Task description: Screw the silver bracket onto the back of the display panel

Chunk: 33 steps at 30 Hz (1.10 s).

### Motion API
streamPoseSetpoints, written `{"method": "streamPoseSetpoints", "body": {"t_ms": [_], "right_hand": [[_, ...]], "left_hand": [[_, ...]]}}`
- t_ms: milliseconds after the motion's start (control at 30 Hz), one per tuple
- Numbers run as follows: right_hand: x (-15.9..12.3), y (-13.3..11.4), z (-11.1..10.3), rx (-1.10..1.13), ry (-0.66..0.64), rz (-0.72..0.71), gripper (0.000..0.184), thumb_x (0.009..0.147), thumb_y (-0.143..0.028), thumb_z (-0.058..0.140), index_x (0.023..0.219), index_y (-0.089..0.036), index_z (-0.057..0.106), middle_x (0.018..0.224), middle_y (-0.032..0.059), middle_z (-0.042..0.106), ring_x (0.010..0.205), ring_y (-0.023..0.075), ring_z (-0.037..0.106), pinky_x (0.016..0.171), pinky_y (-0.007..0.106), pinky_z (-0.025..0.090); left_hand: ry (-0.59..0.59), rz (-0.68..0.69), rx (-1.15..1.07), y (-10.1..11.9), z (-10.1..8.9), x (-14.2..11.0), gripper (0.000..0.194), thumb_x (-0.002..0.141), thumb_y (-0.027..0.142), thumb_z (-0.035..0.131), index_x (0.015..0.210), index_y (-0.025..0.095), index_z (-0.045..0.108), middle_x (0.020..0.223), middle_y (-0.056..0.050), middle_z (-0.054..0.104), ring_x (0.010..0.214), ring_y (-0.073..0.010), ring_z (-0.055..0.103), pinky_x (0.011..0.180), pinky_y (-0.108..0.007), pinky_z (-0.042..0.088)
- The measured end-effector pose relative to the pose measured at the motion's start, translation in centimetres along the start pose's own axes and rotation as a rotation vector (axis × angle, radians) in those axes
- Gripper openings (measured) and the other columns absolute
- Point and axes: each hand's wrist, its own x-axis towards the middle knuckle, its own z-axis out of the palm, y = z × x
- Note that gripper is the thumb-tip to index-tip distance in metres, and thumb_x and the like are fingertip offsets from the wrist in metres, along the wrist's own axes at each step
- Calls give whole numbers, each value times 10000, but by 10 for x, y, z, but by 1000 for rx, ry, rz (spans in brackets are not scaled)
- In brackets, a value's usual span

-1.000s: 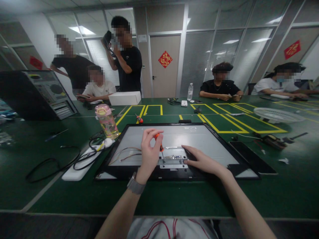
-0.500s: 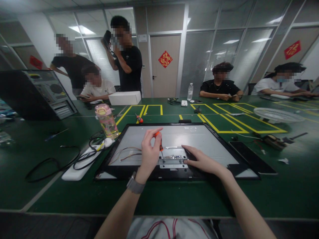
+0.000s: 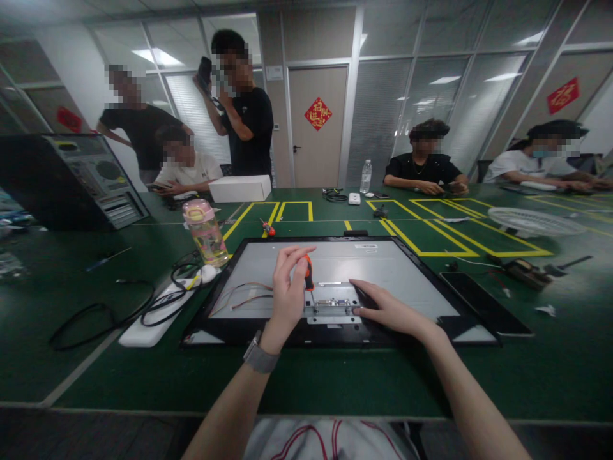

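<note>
A flat display panel (image 3: 407,268) with a grey back and black frame lies on the green table. My left hand (image 3: 288,281) holds a screwdriver (image 3: 309,275) by its orange and black handle, between the thumb and fingers. Its shaft points down at the left part of a metal bracket (image 3: 334,313) near the panel's front edge. My right hand (image 3: 390,310) rests on the panel at the bracket's right side, fingers stretched out, the thumb touching the bracket. Thin wires (image 3: 249,295) lie on the panel left of my left hand.
Left of the panel are a white power strip (image 3: 156,316), black cable and a pink-lidded bottle (image 3: 205,236). A dark phone-like slab (image 3: 483,303) lies at its right. A computer case (image 3: 71,182) stands far left. Several people are across the table.
The fingers of my left hand have shifted slightly around the screwdriver, and more of its handle shows. My right hand stays in place on the panel.
</note>
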Motion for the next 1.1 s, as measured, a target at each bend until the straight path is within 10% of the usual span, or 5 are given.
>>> {"method": "streamPoseSetpoints", "body": {"t_ms": [300,500,667,867,1100], "right_hand": [[0,-1,-1,4,-1,10,681,825,-434,567,1421,-177,361,1474,112,390,1346,270,371,1132,420,274],[0,-1,-1,-8,-5,6,678,830,-434,562,1423,-181,356,1478,112,382,1349,269,368,1131,429,272],[-1,-2,-1,-6,-8,12,683,828,-443,563,1426,-190,350,1479,106,381,1348,268,370,1129,427,279],[-1,-7,-3,-8,-25,38,685,831,-429,561,1427,-167,346,1483,115,372,1353,261,362,1132,414,274],[1,-2,-1,-3,-2,3,679,829,-437,564,1422,-180,357,1476,110,387,1350,257,369,1132,416,275]], "left_hand": [[46,-35,39,-4,2,0,241,826,238,630,1064,212,655,964,-41,614,844,-160,577,829,-301,457],[-55,-80,-103,-3,1,-1,305,947,223,401,1182,224,596,1035,-54,651,982,-175,597,892,-319,441],[9,-40,31,-3,1,-1,179,849,260,602,1007,208,668,922,-36,611,829,-161,575,792,-282,455],[-43,-51,-15,0,0,0,319,946,209,377,1157,223,616,1039,-53,623,995,-181,572,901,-326,431],[36,0,52,-1,1,0,164,837,248,611,979,218,688,886,-24,564,784,-152,539,765,-277,447]]}}
